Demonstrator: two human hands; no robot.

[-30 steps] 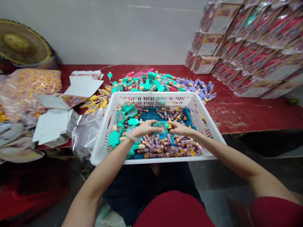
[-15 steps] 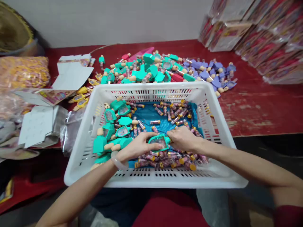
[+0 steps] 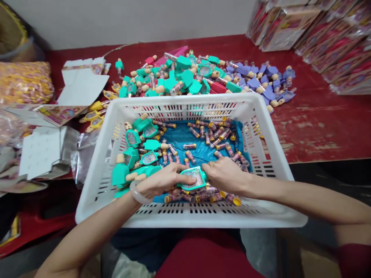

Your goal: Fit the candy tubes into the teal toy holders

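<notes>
Over the basket, my left hand point(image 3: 168, 179) grips a green plastic toy case point(image 3: 197, 178) with a clear window, its thumb lying across the window. My right hand point(image 3: 224, 174) is closed in a fist against the right end of that case; whatever its fingers hold is hidden. Both hands are above a white slotted basket point(image 3: 188, 222). Under and beyond them, many small clear tubes with yellow caps point(image 3: 189, 146) lie on a blue plastic sheet point(image 3: 176, 135). More green cases with beige knobs point(image 3: 120, 173) are heaped along the basket's left side.
Behind the basket a pile of green pieces point(image 3: 187, 77) and purple pieces point(image 3: 271, 87) covers part of the red table point(image 3: 315, 127). Packed bags point(image 3: 290, 29) stand at the right. Folded white cards point(image 3: 43, 148) and a bag of yellow pieces point(image 3: 26, 83) are at the left.
The window of the green case now faces up more toward me. Both hands stay together at it, and the view has shifted slightly.
</notes>
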